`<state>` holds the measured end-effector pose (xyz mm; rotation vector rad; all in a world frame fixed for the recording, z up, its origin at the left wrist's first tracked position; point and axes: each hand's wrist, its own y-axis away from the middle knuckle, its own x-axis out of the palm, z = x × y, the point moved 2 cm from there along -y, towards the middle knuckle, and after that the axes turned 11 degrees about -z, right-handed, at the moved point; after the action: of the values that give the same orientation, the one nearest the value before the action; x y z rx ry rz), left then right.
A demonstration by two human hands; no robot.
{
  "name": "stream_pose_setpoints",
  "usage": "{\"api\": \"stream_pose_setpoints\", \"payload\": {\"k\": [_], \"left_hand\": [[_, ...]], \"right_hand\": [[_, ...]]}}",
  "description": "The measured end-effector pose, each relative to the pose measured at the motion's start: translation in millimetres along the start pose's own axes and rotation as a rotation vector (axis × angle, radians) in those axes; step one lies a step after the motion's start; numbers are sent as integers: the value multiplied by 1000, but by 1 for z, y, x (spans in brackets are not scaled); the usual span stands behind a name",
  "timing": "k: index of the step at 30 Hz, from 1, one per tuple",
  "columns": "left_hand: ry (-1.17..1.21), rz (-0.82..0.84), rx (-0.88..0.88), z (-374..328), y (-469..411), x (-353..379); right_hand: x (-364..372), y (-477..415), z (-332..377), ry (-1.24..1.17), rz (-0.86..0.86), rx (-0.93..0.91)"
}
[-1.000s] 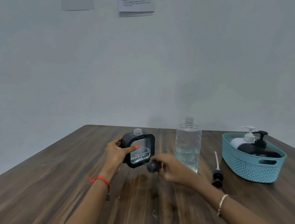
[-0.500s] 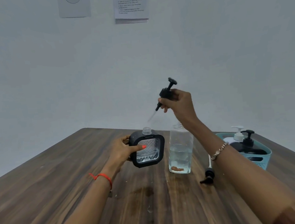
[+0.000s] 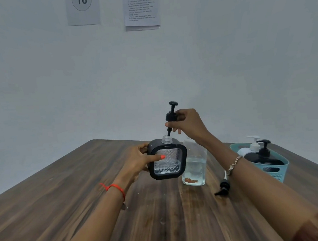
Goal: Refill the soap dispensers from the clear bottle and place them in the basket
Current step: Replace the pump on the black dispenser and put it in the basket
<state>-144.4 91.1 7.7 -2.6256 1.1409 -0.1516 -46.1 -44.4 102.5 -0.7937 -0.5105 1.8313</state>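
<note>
Square dispenser (image 3: 167, 159) upright, neck open, held off the wood table (image 3: 74, 195) against a plain wall with posted sheets (image 3: 141, 6). Since half a second ago the pump (image 3: 171, 117) has come down from high and tilted to vertical, tip just above the neck. Left hand (image 3: 139, 163) clamps the dispenser's side; right hand (image 3: 188, 122) pinches the pump collar. Clear bottle (image 3: 194, 165) just behind the dispenser; basket (image 3: 274, 170) right of the right forearm.

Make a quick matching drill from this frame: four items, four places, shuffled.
Items:
1. square dispenser
2. black pump
3. clear bottle
4. loose pump

Places:
A. lying on the table
B. in the left hand
C. standing behind the dispenser
D. in the right hand, above the dispenser's neck

Pairs: 1-B, 2-D, 3-C, 4-A
</note>
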Motion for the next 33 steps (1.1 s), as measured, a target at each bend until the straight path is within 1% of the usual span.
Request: {"api": "stream_pose_setpoints", "payload": {"k": [4,12,18,20,22,25,26,28,30,33], "left_hand": [[20,3,3,-4,3,2],[34,14,1,-3,4,8],[62,16,-1,0,6,13],[71,17,-7,1,6,14],[92,32,-18,3,6,13],[112,66,-33,5,4,10],[112,78,-34,6,4,10],[105,99,-32,6,3,9],[102,100,-33,7,3,10],[97,78,-35,10,2,12]], "right_hand": [[3,9,-10,136,103,21],[-2,20,-12,25,187,102],[1,23,-23,-31,51,110],[2,24,-25,-60,43,126],[1,24,-27,-132,81,147],[-3,22,-33,-336,205,209],[-4,22,-34,-370,241,218],[-6,21,-35,-361,264,213],[-6,23,-34,-299,201,198],[-3,29,-31,-165,49,184]]}}
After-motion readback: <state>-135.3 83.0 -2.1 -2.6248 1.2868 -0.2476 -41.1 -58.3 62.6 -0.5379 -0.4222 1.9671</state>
